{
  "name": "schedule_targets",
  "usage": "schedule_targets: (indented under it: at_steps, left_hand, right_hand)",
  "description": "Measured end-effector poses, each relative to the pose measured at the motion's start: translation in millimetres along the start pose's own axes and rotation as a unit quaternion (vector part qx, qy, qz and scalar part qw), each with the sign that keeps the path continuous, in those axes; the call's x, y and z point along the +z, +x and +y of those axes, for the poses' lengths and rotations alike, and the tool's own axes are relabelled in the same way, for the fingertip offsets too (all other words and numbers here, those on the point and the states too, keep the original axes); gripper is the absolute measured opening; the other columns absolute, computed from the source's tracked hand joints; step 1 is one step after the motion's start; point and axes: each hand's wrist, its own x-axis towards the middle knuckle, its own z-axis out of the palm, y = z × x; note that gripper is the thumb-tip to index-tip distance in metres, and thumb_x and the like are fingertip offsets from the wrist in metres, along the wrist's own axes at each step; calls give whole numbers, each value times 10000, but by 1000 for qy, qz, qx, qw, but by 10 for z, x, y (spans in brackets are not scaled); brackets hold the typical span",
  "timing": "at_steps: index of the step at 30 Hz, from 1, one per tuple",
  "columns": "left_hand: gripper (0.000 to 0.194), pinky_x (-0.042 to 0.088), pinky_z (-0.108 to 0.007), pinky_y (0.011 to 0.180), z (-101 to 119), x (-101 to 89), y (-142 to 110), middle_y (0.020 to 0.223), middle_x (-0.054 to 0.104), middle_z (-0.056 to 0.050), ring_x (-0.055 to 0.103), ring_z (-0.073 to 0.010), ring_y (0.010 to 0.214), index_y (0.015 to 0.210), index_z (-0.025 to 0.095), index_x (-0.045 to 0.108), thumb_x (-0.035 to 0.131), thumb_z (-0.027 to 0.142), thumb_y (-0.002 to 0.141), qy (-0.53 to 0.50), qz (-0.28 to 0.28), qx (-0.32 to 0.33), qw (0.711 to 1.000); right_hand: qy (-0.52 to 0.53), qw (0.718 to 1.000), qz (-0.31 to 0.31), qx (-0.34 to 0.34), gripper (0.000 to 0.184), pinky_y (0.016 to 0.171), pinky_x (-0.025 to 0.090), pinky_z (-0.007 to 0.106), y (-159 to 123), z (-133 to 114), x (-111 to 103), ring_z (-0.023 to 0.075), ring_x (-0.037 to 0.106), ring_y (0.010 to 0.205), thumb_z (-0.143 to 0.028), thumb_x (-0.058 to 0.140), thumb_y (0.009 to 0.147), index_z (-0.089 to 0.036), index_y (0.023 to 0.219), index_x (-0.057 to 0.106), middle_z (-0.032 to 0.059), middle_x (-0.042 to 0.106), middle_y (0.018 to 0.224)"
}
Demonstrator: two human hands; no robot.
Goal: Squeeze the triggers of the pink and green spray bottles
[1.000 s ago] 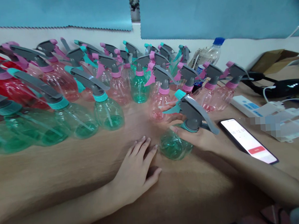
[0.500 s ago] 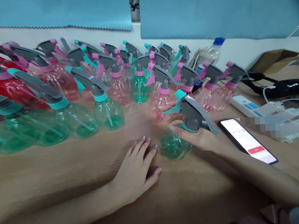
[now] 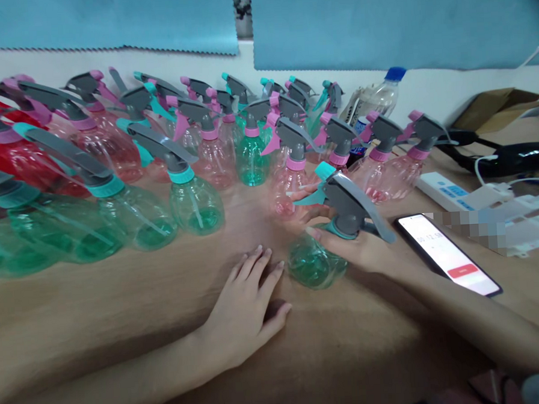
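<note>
My right hand (image 3: 362, 248) is wrapped round the neck of a green spray bottle (image 3: 313, 263) with a grey trigger head (image 3: 348, 204) and teal nozzle; the bottle stands tilted on the wooden table (image 3: 121, 306). My left hand (image 3: 245, 306) lies flat on the table just left of that bottle, fingers stretched out, holding nothing. Behind them stand several pink and green spray bottles, the nearest a pink one (image 3: 289, 189) and a green one (image 3: 195, 200).
A lit smartphone (image 3: 448, 253) lies right of my right hand. Behind it are a white power strip (image 3: 447, 192), cables and a black device (image 3: 506, 156). A clear water bottle with blue cap (image 3: 379, 97) and a cardboard box (image 3: 494, 106) stand by the wall.
</note>
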Motion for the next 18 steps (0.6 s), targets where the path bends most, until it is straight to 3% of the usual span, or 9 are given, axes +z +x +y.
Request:
schedule_targets:
  at_steps: [5,10,18]
  left_hand:
    - [491,350,-545,1058,-8,9,-1,1411,472,-196,360,-356,1351,1315,114,509,516,391,910,-6,7,-1,1000]
    - [510,342,-538,1067,-11,16,-5,1416,464,-198,352,-357,1356,1323,102,509,543,391,905,-2,9,1,1000]
    - [520,356,-543,1056,-8,8,3,1420,459,-203,358,-357,1350,1328,97,506,547,390,900,11,-3,-1,1000]
  right_hand:
    - [-4,1000,-5,10,133,784,583,364,-3,17,-5,207,682,829,-268,540,756,-268,638,602,25,696,802]
    - [-5,1000,-10,9,87,811,573,381,-3,9,-15,233,677,923,-257,548,740,-286,751,629,27,694,817]
    - [1,999,0,32,108,725,559,291,-37,-31,-17,152,634,738,-169,531,743,-262,777,575,-1,621,813]
